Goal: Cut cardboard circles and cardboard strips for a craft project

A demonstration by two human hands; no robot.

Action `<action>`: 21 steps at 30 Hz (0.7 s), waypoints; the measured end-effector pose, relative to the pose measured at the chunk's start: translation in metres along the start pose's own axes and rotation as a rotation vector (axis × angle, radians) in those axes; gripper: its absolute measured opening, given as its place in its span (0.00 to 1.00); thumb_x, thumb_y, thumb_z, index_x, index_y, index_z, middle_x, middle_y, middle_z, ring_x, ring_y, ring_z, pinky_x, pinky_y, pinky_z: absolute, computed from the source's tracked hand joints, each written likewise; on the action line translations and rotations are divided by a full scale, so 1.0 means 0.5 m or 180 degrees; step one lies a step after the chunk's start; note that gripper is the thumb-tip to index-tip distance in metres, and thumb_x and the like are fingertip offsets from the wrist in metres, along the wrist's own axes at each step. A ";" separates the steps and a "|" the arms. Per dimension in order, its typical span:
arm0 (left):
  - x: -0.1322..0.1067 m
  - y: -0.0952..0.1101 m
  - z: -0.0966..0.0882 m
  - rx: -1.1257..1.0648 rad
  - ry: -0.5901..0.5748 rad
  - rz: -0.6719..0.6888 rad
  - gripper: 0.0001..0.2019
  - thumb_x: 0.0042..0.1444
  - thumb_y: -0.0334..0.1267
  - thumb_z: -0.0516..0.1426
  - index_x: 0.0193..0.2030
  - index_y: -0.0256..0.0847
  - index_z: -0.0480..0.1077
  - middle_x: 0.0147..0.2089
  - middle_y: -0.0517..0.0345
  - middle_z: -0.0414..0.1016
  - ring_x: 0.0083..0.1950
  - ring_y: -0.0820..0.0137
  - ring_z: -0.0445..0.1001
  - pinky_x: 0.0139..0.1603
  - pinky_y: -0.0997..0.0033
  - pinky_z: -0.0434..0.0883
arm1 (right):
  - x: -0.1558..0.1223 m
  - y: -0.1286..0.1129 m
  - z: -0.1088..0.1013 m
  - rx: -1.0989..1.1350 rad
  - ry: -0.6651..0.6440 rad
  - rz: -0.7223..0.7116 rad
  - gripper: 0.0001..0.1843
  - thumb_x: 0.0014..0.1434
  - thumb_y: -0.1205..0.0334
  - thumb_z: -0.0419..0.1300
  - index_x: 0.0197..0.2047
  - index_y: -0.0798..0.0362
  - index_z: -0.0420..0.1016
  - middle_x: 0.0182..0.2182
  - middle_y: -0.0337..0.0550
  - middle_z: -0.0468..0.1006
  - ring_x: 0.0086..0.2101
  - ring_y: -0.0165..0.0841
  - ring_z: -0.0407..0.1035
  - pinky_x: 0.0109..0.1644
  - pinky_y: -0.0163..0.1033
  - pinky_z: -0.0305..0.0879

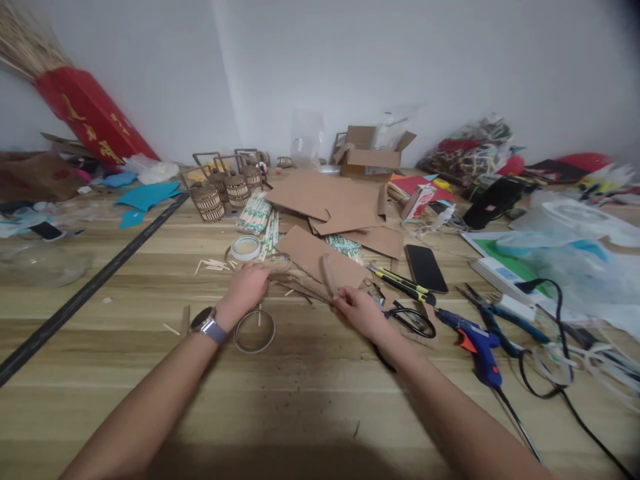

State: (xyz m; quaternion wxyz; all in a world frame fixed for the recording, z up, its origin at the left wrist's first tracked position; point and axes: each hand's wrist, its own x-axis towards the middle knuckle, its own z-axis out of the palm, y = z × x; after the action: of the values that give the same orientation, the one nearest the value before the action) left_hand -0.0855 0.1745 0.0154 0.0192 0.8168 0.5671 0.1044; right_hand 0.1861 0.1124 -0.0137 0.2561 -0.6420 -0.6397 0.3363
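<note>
Thin brown cardboard strips (305,283) stretch across the space between my two hands, slightly blurred. The fingers of my left hand (249,285) are closed around their left end, though the fingertips are partly hidden. My right hand (357,310) pinches the right end, where a short curved cardboard strip (329,275) stands up. Just below my left wrist, a thin round hoop (255,349) lies on the table. A white tape roll (245,247) rests beyond my left hand. Behind the strips lies a flat cardboard piece (320,252).
To the right are scissors (415,321), a yellow-black utility knife (403,283), a phone (426,268), a blue glue gun (475,347) with its cord, and pliers (515,320). Cardboard sheets (345,200), small slatted lanterns (236,190) and an open box (373,159) stand farther back.
</note>
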 end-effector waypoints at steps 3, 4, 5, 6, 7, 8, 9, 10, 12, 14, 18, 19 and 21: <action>0.023 -0.024 -0.034 -0.0206 0.0262 -0.0481 0.11 0.61 0.30 0.52 0.39 0.36 0.78 0.45 0.35 0.79 0.55 0.45 0.73 0.59 0.46 0.64 | 0.004 0.010 0.005 0.0864 -0.0142 0.0118 0.19 0.58 0.42 0.56 0.27 0.49 0.64 0.23 0.38 0.74 0.22 0.29 0.64 0.28 0.34 0.58; 0.028 -0.027 -0.046 -0.0307 0.0354 -0.0633 0.11 0.60 0.30 0.53 0.41 0.34 0.77 0.48 0.33 0.78 0.58 0.42 0.71 0.60 0.43 0.62 | 0.005 0.011 0.007 0.1113 -0.0160 0.0142 0.22 0.55 0.37 0.58 0.28 0.49 0.64 0.23 0.38 0.75 0.22 0.29 0.64 0.27 0.34 0.58; 0.030 -0.026 -0.057 -0.0431 0.0440 -0.0765 0.11 0.58 0.29 0.54 0.44 0.32 0.76 0.51 0.30 0.76 0.61 0.39 0.68 0.62 0.40 0.60 | 0.004 0.011 0.009 0.1332 -0.0165 0.0161 0.25 0.51 0.34 0.59 0.28 0.49 0.65 0.23 0.38 0.75 0.22 0.28 0.64 0.27 0.34 0.58; 0.027 -0.020 -0.065 -0.0587 0.0508 -0.0860 0.13 0.56 0.30 0.56 0.47 0.31 0.75 0.55 0.28 0.74 0.64 0.37 0.65 0.63 0.38 0.57 | 0.004 0.010 0.011 0.1525 -0.0160 0.0178 0.27 0.49 0.32 0.60 0.29 0.49 0.65 0.24 0.39 0.75 0.22 0.28 0.63 0.27 0.34 0.58; 0.021 -0.009 -0.069 -0.0779 0.0549 -0.0924 0.15 0.55 0.30 0.57 0.50 0.30 0.74 0.58 0.28 0.72 0.66 0.37 0.62 0.65 0.38 0.56 | 0.002 0.008 0.013 0.1695 -0.0148 0.0193 0.29 0.47 0.31 0.61 0.29 0.50 0.65 0.24 0.39 0.75 0.22 0.28 0.64 0.27 0.34 0.58; 0.011 0.008 -0.070 -0.1008 0.0555 -0.0966 0.16 0.56 0.32 0.58 0.51 0.30 0.73 0.59 0.29 0.71 0.66 0.38 0.61 0.65 0.39 0.56 | 0.000 0.006 0.014 0.1841 -0.0131 0.0205 0.29 0.46 0.30 0.62 0.30 0.50 0.66 0.25 0.40 0.75 0.22 0.28 0.64 0.27 0.35 0.59; -0.002 0.028 -0.066 -0.1278 0.0522 -0.0989 0.15 0.58 0.34 0.57 0.51 0.32 0.73 0.59 0.32 0.72 0.66 0.41 0.63 0.65 0.43 0.59 | -0.003 0.004 0.014 0.1961 -0.0113 0.0213 0.30 0.46 0.30 0.63 0.30 0.50 0.66 0.26 0.40 0.76 0.23 0.28 0.64 0.28 0.35 0.60; -0.015 0.052 -0.057 -0.1587 0.0444 -0.1025 0.13 0.59 0.37 0.57 0.49 0.34 0.74 0.56 0.35 0.74 0.62 0.45 0.68 0.62 0.47 0.64 | -0.006 0.001 0.015 0.2054 -0.0105 0.0216 0.30 0.46 0.30 0.63 0.30 0.50 0.66 0.27 0.40 0.77 0.23 0.28 0.65 0.29 0.35 0.61; -0.039 0.102 -0.031 -0.2328 0.0058 -0.1071 0.11 0.61 0.43 0.59 0.40 0.36 0.76 0.43 0.44 0.79 0.45 0.55 0.77 0.47 0.58 0.72 | -0.015 -0.004 0.018 0.2143 -0.0139 0.0197 0.30 0.46 0.30 0.64 0.30 0.51 0.67 0.27 0.41 0.77 0.24 0.28 0.66 0.30 0.35 0.62; -0.053 0.145 -0.002 -0.3098 -0.0301 -0.1175 0.15 0.62 0.48 0.57 0.33 0.37 0.75 0.34 0.49 0.79 0.30 0.65 0.75 0.32 0.67 0.70 | -0.025 -0.009 0.022 0.2102 -0.0242 0.0150 0.30 0.47 0.31 0.66 0.30 0.51 0.68 0.27 0.41 0.78 0.25 0.29 0.68 0.32 0.36 0.64; -0.059 0.182 0.027 -0.4256 -0.0260 -0.1553 0.14 0.61 0.49 0.58 0.37 0.38 0.71 0.36 0.52 0.78 0.25 0.75 0.69 0.24 0.76 0.62 | -0.034 -0.013 0.028 0.1761 -0.0390 0.0016 0.28 0.48 0.31 0.65 0.28 0.50 0.69 0.26 0.42 0.79 0.27 0.33 0.72 0.33 0.38 0.67; -0.063 0.182 0.027 -0.4446 -0.0175 -0.1648 0.13 0.61 0.48 0.58 0.38 0.38 0.70 0.36 0.52 0.78 0.25 0.75 0.68 0.23 0.77 0.61 | -0.031 -0.014 0.026 0.1641 -0.0363 -0.0025 0.28 0.49 0.31 0.63 0.28 0.50 0.69 0.25 0.42 0.79 0.27 0.35 0.73 0.33 0.39 0.67; -0.084 0.179 0.020 -0.4720 -0.0011 -0.1824 0.13 0.59 0.48 0.58 0.39 0.39 0.69 0.36 0.53 0.77 0.25 0.75 0.68 0.23 0.77 0.60 | -0.019 -0.018 0.018 0.1358 -0.0237 -0.0128 0.26 0.53 0.33 0.60 0.28 0.49 0.68 0.26 0.43 0.80 0.29 0.36 0.74 0.35 0.40 0.68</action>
State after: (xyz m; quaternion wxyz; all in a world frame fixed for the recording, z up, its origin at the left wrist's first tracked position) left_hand -0.0153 0.1046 0.0129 0.5850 0.4136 0.5377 0.4445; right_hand 0.1740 0.1024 -0.0117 0.3691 -0.5475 -0.5756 0.4824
